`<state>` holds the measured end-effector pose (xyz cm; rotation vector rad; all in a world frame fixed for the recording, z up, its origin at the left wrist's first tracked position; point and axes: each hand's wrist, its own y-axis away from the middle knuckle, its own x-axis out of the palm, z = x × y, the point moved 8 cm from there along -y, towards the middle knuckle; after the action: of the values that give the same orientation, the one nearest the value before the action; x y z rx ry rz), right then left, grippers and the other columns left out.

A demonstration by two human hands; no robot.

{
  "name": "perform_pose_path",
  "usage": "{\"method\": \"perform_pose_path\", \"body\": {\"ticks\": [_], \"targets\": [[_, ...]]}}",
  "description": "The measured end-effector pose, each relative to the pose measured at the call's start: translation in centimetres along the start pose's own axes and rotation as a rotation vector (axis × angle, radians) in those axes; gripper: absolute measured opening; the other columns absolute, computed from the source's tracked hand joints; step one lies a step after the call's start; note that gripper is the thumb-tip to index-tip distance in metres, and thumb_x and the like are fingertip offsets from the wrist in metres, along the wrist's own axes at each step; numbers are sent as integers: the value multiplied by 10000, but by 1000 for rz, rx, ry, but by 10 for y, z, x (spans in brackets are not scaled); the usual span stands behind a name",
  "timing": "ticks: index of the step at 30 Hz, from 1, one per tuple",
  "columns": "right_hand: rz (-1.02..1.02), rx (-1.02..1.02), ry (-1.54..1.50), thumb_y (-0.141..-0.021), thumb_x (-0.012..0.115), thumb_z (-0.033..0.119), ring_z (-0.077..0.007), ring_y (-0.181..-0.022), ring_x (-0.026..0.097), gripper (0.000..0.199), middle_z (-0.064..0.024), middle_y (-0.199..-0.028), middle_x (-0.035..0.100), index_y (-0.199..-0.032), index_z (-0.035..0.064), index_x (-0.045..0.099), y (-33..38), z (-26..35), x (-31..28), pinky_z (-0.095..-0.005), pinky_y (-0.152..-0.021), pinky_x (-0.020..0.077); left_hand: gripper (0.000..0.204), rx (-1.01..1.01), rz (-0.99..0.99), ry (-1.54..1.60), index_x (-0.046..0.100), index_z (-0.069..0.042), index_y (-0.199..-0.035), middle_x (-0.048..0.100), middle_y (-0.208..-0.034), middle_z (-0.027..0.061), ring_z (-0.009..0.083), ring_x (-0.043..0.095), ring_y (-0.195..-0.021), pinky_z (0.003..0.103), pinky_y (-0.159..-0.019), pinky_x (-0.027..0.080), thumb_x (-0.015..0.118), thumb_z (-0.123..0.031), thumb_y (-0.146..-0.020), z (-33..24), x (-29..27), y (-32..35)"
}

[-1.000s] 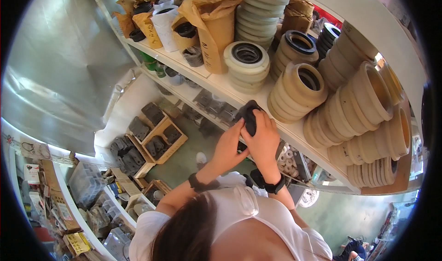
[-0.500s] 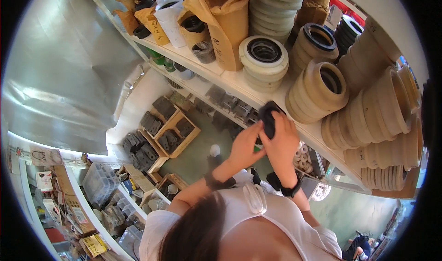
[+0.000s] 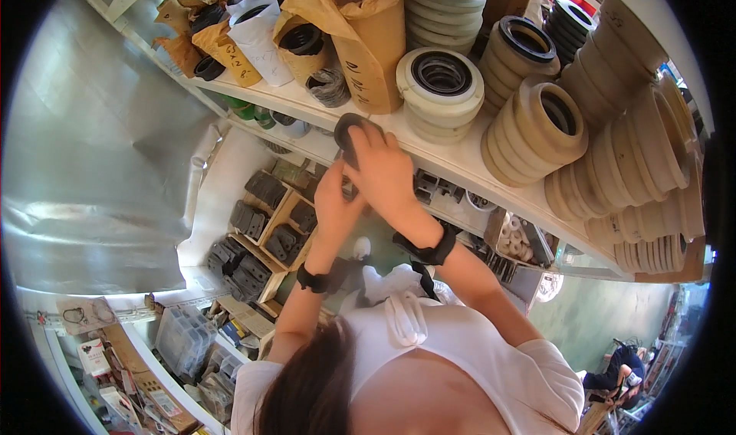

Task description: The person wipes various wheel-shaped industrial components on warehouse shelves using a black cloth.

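A black ring, which looks like a rubber seal, is held up at the shelf's front edge. My right hand wraps its fingers over the ring's upper side. Just below, my left hand has its fingers closed at the ring's lower end, which is partly hidden by the right hand. Behind the ring, on the shelf, stand a tall brown paper wrapper and a smaller paper roll with black rings in it. To the right is a stack of cream rings with black rings inside.
The white shelf runs across in front of me, with beige ring stacks at its right. Dark parts fill wooden bins below. White rings sit in a lower box. At lower left are clear plastic organizers. Another person appears at far right.
Both hands have moved left along the shelf with the black ring, from beside the beige stacks to in front of the paper wrappers. The view has shifted slightly.
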<state>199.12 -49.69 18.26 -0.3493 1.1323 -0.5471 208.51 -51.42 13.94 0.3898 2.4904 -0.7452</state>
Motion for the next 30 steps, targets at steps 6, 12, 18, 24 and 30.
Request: {"method": "perform_pose_path", "body": {"ticks": [6,12,18,24,30], "targets": [[47,108,8,-606,662,162,-300,-874,527,499,-89,-1143,509,-1063,81,478,34,-27,-43,-346,-703,474,549,126,195,11,480,46,-1093,559,-986,192,328,553,-852,382,-734,448,690,-192,-645,-26,33,18],[68,229,95,-573,672,116,-256,-768,514,440,-31,-1152,533,-991,96,535,82,-67,-102,-323,-648,470,593,538,567,85,385,51,-1199,503,-1125,186,293,548,-876,363,-782,426,607,-254,-741,-82,76,47],[-37,132,240,-528,681,93,-236,-759,501,471,5,-1158,526,-977,117,543,69,-47,-83,-302,-624,469,593,487,568,52,386,72,-1172,513,-1093,194,311,538,-884,379,-790,420,609,-265,-739,-66,71,40],[-43,32,156,-581,578,67,-196,-780,503,423,-2,-1221,475,-995,140,539,37,-15,-17,-268,-597,486,622,156,566,-33,364,100,-1170,522,-1006,244,360,524,-872,418,-780,410,620,-246,-721,9,51,19],[-124,-42,27,-594,568,55,-196,-787,518,394,-14,-1218,483,-984,106,540,23,1,2,-278,-600,479,497,-69,513,53,428,42,-1146,534,-1014,219,366,517,-915,377,-776,411,599,-108,-704,21,25,4]]}}
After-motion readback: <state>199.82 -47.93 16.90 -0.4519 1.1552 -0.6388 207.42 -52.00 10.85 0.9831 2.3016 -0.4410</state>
